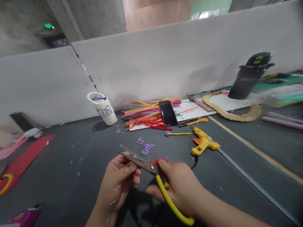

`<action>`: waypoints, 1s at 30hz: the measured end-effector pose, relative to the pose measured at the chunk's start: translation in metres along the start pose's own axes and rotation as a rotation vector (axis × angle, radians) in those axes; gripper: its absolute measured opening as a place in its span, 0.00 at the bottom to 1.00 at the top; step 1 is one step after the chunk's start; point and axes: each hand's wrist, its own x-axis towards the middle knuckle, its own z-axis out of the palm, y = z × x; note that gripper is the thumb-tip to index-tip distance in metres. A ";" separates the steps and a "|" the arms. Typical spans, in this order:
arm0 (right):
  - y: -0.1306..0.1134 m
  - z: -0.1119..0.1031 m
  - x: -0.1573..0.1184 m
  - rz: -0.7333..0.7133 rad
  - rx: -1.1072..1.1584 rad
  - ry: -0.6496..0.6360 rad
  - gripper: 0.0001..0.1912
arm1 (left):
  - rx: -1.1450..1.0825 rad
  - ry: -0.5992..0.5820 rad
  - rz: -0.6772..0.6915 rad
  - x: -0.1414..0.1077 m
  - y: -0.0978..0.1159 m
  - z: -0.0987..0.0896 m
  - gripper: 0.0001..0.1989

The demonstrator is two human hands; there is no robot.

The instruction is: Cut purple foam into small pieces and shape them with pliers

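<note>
My right hand [177, 183] is closed round the handles of a pair of scissors [142, 163], one handle yellow and one red. The blades point left and lie across the fingertips of my left hand [120, 176]. Those fingers are pinched together by the blades; what they hold is too small and hidden to name. Just beyond the blades, small purple pieces [147, 148] lie on the dark table. Farther back lies a yellow stem with a purple ball [167, 133] at its left end.
A yellow glue gun [203, 142] with a long clear stick lies right. Behind are colourful pipe cleaners [142, 110], a phone [168, 113], a white cup [106, 111] and a black tumbler [247, 78]. Red sheet [28, 160] at left.
</note>
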 end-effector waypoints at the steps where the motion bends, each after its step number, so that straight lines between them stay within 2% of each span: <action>1: 0.000 0.000 0.000 0.003 0.001 -0.002 0.26 | -0.001 -0.003 0.001 0.000 0.000 0.000 0.09; 6: 0.002 0.000 0.003 0.019 0.033 0.001 0.25 | 0.005 -0.026 0.006 -0.001 0.000 -0.002 0.07; 14: 0.005 -0.004 0.006 0.007 0.349 -0.029 0.16 | 0.035 -0.073 -0.009 0.002 0.001 -0.002 0.05; 19: 0.004 -0.012 0.008 -0.011 0.663 0.083 0.03 | 0.159 -0.156 -0.154 0.005 -0.005 -0.003 0.04; 21: 0.004 -0.017 0.009 -0.013 0.727 0.062 0.03 | 0.219 -0.186 -0.213 0.005 -0.009 -0.003 0.04; 23: 0.005 -0.021 0.009 -0.003 0.778 -0.021 0.03 | 0.275 -0.206 -0.261 0.006 -0.014 -0.004 0.04; 26: 0.007 -0.022 0.009 -0.010 0.778 -0.076 0.03 | 0.339 -0.223 -0.305 0.007 -0.019 -0.003 0.06; 30: 0.006 -0.019 0.010 -0.003 0.686 -0.043 0.03 | 0.407 -0.204 -0.304 0.007 -0.019 0.000 0.05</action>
